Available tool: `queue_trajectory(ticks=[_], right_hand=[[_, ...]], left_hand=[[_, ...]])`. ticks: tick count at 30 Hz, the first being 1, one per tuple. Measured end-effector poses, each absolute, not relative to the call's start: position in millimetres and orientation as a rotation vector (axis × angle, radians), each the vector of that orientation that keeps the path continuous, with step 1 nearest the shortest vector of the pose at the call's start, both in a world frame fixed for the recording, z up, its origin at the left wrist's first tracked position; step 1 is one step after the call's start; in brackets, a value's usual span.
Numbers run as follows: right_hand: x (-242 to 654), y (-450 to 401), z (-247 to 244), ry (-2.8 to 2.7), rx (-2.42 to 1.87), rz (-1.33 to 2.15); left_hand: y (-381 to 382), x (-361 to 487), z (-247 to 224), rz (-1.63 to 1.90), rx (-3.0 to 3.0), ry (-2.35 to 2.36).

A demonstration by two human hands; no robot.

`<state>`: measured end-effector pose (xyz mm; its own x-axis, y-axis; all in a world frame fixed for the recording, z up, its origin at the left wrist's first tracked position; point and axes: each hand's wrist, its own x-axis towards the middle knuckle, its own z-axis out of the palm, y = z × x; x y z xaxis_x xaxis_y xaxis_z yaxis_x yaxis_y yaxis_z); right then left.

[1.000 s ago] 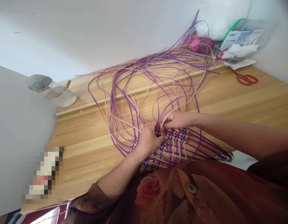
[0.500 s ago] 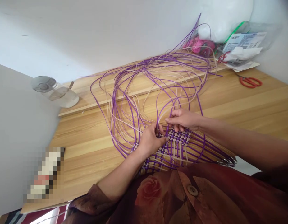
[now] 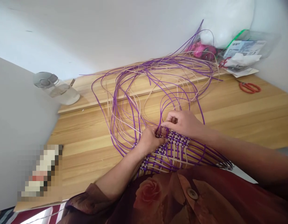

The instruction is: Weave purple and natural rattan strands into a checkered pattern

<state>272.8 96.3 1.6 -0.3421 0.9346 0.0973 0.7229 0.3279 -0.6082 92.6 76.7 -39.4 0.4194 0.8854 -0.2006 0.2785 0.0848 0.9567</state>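
Observation:
A partly woven panel [image 3: 178, 139] of purple and beige strips lies on the table close to my body, with a small checkered weave along its upper part. My left hand [image 3: 150, 140] is closed on the panel's upper edge, thumb in front and fingers behind. Just right of it, my right hand [image 3: 182, 123] has curled fingers, its thumb and forefinger pinching a purple strip [image 3: 160, 115] near the left fingertips. Long loose strips [image 3: 116, 84] arch away from the panel toward the wall. My fingers hide part of the weave between them.
Orange-handled scissors [image 3: 249, 87] lie at the right. A clear bottle with a grey lid [image 3: 45, 80] stands at the left, near a raised board [image 3: 92, 105]. Plastic bags [image 3: 227, 28] and papers [image 3: 245, 49] sit in the back right corner. A blurred-out object [image 3: 42, 171] lies at the left edge.
My right hand has moved slightly left toward my left hand, its fingers curling in. The purple strip's loop has shifted with it. My left hand stays at the panel's edge.

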Motion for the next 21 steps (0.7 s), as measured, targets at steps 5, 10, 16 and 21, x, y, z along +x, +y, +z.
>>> queue_trajectory(ticks=[5,10,16,21], right_hand=[[288,91,-9,-2.468,-0.903,0.528],[299,86,-4,-2.681,-0.754,0.174],[294,86,-1,-2.782,-0.536,-0.21],[289,83,8,-2.763,-0.55,-0.518]], left_hand=[[78,91,-39,0.612,1.5,1.155],[77,91,-40,0.597,1.45,1.142],[77,92,-39,0.622,1.482,1.15],[76,93,-43,0.634,1.486,1.162]])
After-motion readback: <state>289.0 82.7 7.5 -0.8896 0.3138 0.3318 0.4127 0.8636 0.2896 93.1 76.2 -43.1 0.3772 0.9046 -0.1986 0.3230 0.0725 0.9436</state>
